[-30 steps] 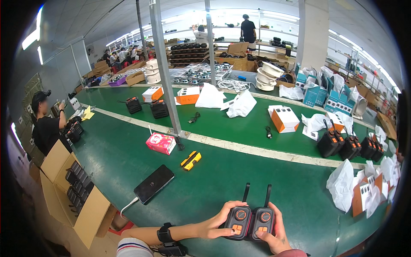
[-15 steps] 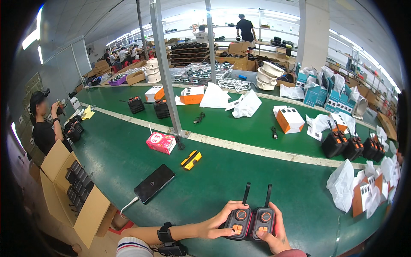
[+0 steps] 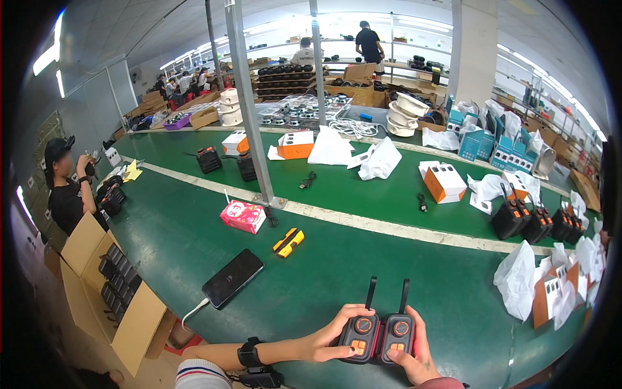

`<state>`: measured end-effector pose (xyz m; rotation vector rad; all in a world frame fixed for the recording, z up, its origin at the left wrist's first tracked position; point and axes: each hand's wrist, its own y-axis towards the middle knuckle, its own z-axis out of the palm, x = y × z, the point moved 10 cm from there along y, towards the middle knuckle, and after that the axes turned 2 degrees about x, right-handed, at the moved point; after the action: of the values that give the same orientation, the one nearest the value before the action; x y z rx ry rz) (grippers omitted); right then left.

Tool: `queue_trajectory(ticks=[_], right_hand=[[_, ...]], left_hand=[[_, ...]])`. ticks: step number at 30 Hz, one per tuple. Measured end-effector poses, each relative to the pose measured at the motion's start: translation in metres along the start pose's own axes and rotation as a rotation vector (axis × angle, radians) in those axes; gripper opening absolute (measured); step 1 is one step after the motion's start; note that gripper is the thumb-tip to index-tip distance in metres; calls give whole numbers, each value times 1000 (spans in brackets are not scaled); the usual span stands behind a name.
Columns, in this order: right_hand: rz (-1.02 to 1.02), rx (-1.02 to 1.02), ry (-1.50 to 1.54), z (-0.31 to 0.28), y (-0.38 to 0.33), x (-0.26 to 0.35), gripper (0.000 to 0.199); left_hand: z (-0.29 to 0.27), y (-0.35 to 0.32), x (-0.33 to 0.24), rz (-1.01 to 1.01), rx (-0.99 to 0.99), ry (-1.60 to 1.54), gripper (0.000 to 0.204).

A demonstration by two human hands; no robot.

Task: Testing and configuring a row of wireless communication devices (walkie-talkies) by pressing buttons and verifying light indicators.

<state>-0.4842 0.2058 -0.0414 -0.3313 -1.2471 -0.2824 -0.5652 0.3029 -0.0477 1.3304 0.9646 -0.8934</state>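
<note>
- The person stands at a long green worktop (image 3: pixel 363 285) and holds two small black walkie-talkies side by side, low at the near edge.
- The left hand (image 3: pixel 330 337) has its grip closed on the left walkie-talkie (image 3: pixel 358 336) — the fingers wrap its left side and the thumb lies on the front, near the orange button.
- The right hand (image 3: pixel 414 356) has its grip closed on the right walkie-talkie (image 3: pixel 396 337), holding it from below and from the right side.
- The two radios touch each other; each one has a round orange-ringed dial on the face, and both thin antennas point up, away from the person.
- On the left wrist there is a black wristband (image 3: pixel 249 354).
- To the left of the hands a black phone (image 3: pixel 232 278) lies flat on the worktop, with a white cable going from it to the near edge.
- Further back lie a yellow and black tool (image 3: pixel 288 242) and a pink tissue pack (image 3: pixel 243 216), near a metal post (image 3: pixel 249 104).
- At the right, a row of black radios with orange parts (image 3: pixel 538 223) stands upright, with white plastic bags (image 3: pixel 518 279) near them.
- At the far left another person in black (image 3: pixel 68 194) stands beside an open cardboard box (image 3: pixel 110 292) — dark devices are packed inside it.
</note>
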Motion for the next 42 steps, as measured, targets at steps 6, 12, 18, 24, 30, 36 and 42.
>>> queue_trajectory(ticks=[6,12,18,24,30,36,42], right_hand=[[9,13,9,2,5,-2,89],[6,-1,21,1,1,-1,89],[7,5,43,1,3,-4,89],[-18,7,19,-2,5,-6,89],[-15,3,32,-2,5,-7,89],[-27,17,49,0,7,-6,90],[-13,13,74,1,4,-7,91]], left_hand=[[-4,-2,2,-32,-40,-35,72],[-1,-1,1,-20,-40,-38,72],[-2,-2,0,-38,-51,-49,71],[-3,-3,1,-46,-60,-60,71],[-3,-1,-1,-42,-56,-50,71],[-4,-2,-1,-31,-60,-24,70],[-2,-3,-2,-16,-48,-8,70]])
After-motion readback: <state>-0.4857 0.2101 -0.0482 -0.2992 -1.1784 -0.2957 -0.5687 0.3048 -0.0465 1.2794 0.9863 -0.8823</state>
